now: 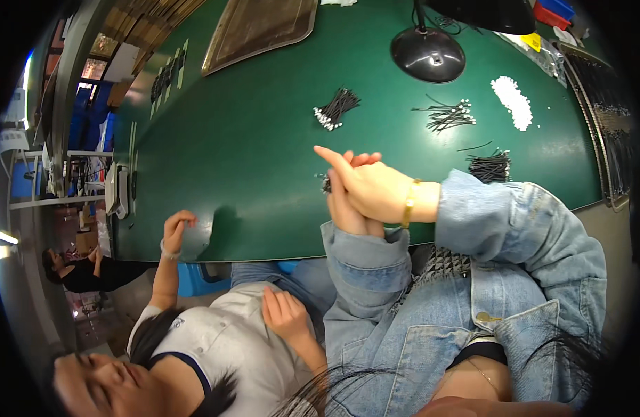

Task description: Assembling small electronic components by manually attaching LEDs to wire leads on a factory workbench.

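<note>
My right hand (379,193), a gold band on its wrist, lies across my left hand (347,206) above the table's near edge. The right index finger stretches out to the left. Most of the left fingers are hidden beneath the right hand, so their grip cannot be made out. Just left of the hands, a small dark bit with pale spots (325,183) peeks out, mostly covered. Beyond them lies a bundle of short black wires with white ends (338,109). Further right are a looser bundle (448,115) and a denser one (489,167) beside my right sleeve.
A heap of small white pieces (512,103) lies at the right of the green table (264,139). Behind stand a black lamp base (428,55) and a metal tray (261,31). Racked dark strips (608,125) flank the right edge. A co-worker (222,333) sits close on my left.
</note>
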The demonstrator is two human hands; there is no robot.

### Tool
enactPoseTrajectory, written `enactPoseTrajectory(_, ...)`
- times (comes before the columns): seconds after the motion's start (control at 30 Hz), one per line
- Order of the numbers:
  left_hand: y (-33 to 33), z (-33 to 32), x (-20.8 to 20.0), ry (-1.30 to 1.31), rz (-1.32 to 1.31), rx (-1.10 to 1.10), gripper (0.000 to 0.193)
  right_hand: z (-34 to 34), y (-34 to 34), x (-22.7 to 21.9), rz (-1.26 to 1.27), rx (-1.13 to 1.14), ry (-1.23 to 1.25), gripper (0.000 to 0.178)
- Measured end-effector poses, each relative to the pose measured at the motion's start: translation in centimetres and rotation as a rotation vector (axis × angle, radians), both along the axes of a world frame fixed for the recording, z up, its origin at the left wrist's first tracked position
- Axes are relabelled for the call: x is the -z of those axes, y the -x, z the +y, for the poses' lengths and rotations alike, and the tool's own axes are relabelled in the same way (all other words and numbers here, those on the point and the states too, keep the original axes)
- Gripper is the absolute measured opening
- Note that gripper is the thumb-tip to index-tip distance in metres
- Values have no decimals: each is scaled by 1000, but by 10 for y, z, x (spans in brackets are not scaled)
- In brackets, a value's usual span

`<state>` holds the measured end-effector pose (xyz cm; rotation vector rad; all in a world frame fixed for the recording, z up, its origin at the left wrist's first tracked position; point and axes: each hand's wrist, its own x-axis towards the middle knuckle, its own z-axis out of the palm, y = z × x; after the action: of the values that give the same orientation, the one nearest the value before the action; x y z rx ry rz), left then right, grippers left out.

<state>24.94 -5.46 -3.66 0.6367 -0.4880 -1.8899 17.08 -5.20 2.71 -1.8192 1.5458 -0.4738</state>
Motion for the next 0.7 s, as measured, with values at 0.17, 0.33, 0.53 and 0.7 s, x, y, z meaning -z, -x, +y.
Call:
enactPoseTrajectory(0.17, -54, -39, 16, 54, -29, -167, 35, -10, -26, 37, -302, 12, 178, 59)
enactPoseTrajectory(0.33, -122, -91, 2, 592, -1714, -285, 34, 30, -8, 0, 29, -408, 169, 64)
enactPoseTrajectory(0.53, -112, -101, 19, 1103, -2192, -139, 60, 91, 110, -37, -118, -270, 79, 45)
enactPoseTrajectory(0.7, -94, -76, -10, 1225, -2150, -303, 54, 129, 201, -18, 41, 543, 214, 33)
